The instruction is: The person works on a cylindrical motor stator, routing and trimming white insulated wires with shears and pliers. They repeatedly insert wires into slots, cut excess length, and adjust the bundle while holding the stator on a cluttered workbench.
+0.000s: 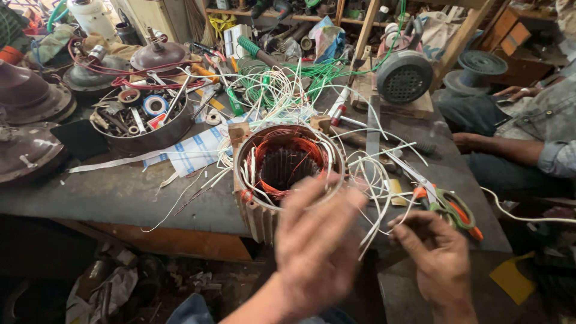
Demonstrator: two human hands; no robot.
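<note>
A motor stator (pixel 288 171), its ribbed metal housing standing with the bore axis upright, sits at the near edge of a cluttered counter (pixel 108 195), copper windings ringing the dark slotted core. The left hand (pixel 318 249), blurred and spread with fingers apart, hovers just in front of the rim and is the nearer of the 2. The right hand (pixel 435 255), off to the stator's right, pinches thin white lead wires (pixel 375 180) trailing from the windings. Orange-handled scissors (pixel 450 207) lie just beyond it. Another person's forearm (pixel 510 150) rests at the far right.

Left hand (pixel 315 246) motion-blurred, hides motor stator (pixel 288 174) front rim.
</note>
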